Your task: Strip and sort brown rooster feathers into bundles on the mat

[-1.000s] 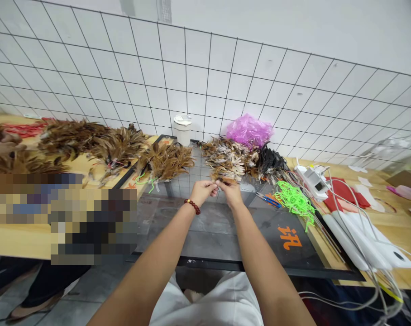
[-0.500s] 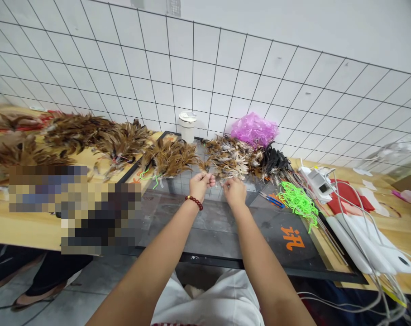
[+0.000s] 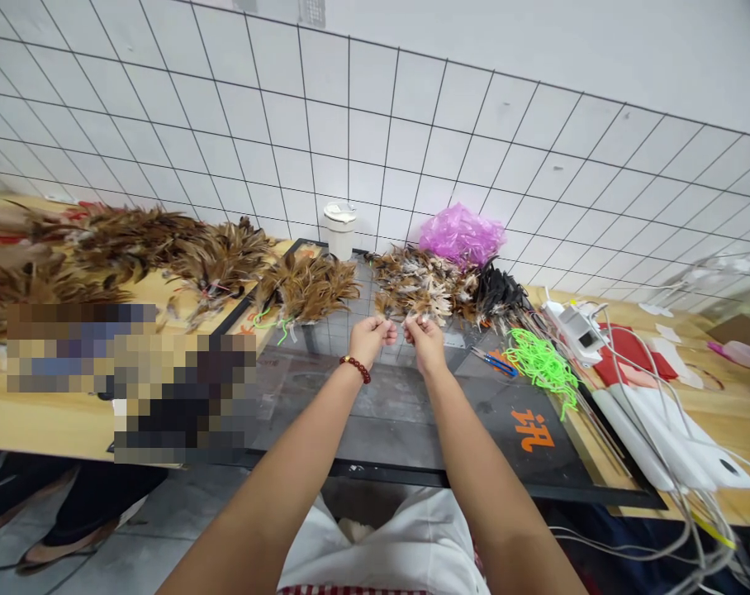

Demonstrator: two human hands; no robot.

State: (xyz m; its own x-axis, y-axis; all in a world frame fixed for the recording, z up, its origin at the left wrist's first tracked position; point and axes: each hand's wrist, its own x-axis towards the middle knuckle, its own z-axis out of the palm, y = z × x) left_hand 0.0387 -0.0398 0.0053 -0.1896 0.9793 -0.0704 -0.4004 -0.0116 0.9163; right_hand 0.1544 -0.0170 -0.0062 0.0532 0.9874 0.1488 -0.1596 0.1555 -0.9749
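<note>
Just in front of the feather pile, my left hand (image 3: pixel 372 337), with a dark red bead bracelet (image 3: pixel 358 369) at its wrist, is closed in a pinch. A small brown feather seems to stick up from its fingertips. Close beside it, my right hand (image 3: pixel 425 340) is pinched too; whatever lies between its fingertips is too small to make out. Brown and cream feathers (image 3: pixel 418 281) are heaped right behind both hands. To the left lies a bunch of brown feathers (image 3: pixel 310 289) with green cord ends.
A white lidded cup (image 3: pixel 339 235) and a pink plastic bag (image 3: pixel 462 235) stand behind the feathers. Black feathers (image 3: pixel 499 293), blue snips (image 3: pixel 496 362), bright green cord (image 3: pixel 542 364) and a white power strip (image 3: pixel 576 330) are at right. More feathers (image 3: pixel 140 235) lie left, near another person's arm.
My right hand has come away from the feather pile and moved nearer my left hand. The left hand has shifted slightly and stays pinched.
</note>
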